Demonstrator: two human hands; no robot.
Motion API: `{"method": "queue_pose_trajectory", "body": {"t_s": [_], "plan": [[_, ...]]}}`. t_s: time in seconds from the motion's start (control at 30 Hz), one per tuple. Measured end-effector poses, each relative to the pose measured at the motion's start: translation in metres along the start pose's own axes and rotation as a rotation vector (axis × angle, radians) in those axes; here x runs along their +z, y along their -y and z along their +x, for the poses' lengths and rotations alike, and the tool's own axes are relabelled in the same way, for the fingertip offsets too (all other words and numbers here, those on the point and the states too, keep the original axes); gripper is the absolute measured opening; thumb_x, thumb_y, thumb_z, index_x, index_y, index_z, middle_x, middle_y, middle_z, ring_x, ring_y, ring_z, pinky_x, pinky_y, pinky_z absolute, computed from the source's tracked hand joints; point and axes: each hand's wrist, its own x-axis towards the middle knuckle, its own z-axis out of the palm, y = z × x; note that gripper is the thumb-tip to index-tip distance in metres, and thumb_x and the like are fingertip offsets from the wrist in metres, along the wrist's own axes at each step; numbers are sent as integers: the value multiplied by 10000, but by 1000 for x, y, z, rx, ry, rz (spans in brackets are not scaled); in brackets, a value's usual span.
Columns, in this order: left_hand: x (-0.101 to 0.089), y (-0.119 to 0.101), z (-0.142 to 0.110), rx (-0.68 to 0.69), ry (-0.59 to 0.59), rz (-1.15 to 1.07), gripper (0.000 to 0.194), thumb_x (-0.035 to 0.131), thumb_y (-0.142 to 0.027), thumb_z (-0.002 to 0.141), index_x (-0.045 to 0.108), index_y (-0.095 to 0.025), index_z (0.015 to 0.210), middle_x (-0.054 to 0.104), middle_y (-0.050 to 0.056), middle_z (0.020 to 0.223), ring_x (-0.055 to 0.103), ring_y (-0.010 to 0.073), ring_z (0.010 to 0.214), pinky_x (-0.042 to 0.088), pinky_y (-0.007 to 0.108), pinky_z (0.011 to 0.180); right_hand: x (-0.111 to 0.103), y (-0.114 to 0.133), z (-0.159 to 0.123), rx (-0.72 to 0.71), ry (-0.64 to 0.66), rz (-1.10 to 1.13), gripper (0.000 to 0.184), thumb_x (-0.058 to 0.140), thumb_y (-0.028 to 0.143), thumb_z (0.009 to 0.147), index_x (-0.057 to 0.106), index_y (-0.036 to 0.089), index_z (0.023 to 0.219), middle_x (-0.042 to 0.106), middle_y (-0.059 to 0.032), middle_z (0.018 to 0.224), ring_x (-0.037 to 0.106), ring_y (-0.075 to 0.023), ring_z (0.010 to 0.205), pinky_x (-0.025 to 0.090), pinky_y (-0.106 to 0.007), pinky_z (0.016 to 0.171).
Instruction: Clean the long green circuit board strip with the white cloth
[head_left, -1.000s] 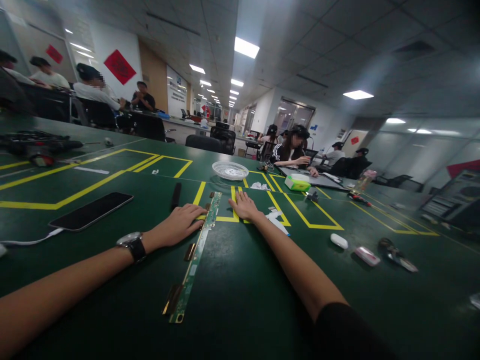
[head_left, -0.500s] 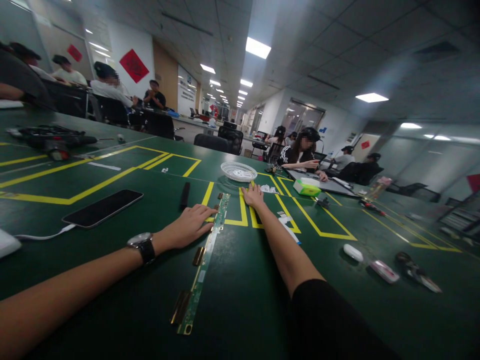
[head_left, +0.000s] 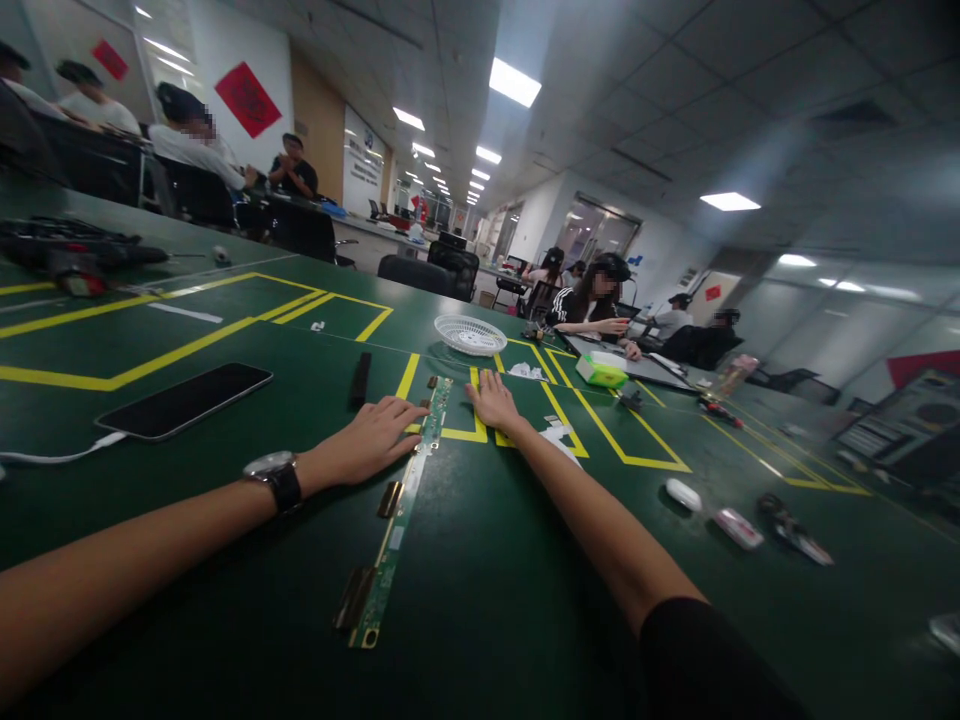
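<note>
A long, narrow green circuit board strip [head_left: 405, 495] with gold tabs lies on the green table [head_left: 487, 590], running away from me. My left hand [head_left: 373, 439], with a watch on its wrist, lies flat with its fingertips against the strip's left edge. My right hand [head_left: 489, 402] rests flat on the table just right of the strip's far end, fingers stretched out over the yellow tape lines. Neither hand holds anything.
A black phone [head_left: 184, 400] on a white cable lies to the left, and a black bar [head_left: 361, 379] lies beyond my left hand. A white basket [head_left: 470, 335], a green-and-white box [head_left: 600, 371], white scraps [head_left: 559, 434] and small items [head_left: 739, 527] sit ahead and to the right. People sit at the far tables.
My right hand pulled back a little from its farther reach toward the basket. The left hand stayed on the strip; the view shifted slightly.
</note>
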Motion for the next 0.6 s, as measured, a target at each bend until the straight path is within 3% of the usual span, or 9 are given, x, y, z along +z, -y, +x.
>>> {"method": "queue_pose_trajectory", "body": {"t_s": [0.17, 0.3, 0.4, 0.6], "plan": [[0, 2, 0, 2, 2, -10, 473, 342, -496, 1021, 469, -233, 1393, 542, 93, 1317, 479, 283, 1182, 393, 402, 946, -1, 5, -45, -132, 42, 10, 792, 134, 612, 988, 146, 63, 1558, 81, -142, 1630, 45, -229, 1508, 100, -394, 1195], [0, 2, -1, 6, 6, -11, 470, 334, -487, 1026, 470, -231, 1395, 540, 98, 1330, 474, 281, 1199, 394, 399, 947, -5, 4, -95, -259, 77, 8, 776, 182, 574, 1003, 166, 21, 1547, 125, -165, 1620, 85, -230, 1504, 98, -367, 1207], [0, 3, -1, 2, 5, -19, 480, 328, -495, 1026, 465, -233, 1404, 530, 99, 1350, 472, 282, 1209, 395, 402, 951, -13, 0, -136, -391, 106, 18, 779, 184, 577, 1005, 178, 12, 1542, 132, -188, 1613, 92, -255, 1502, 105, -408, 1213], [2, 6, -1, -6, 18, -19, 503, 318, -527, 1021, 461, -242, 1410, 523, 92, 1360, 468, 287, 1226, 395, 423, 971, -35, -1, -216, -430, 214, 34, 750, 248, 582, 1004, 152, 88, 1560, 51, -147, 1624, 38, -252, 1504, 100, -459, 1220]]}}
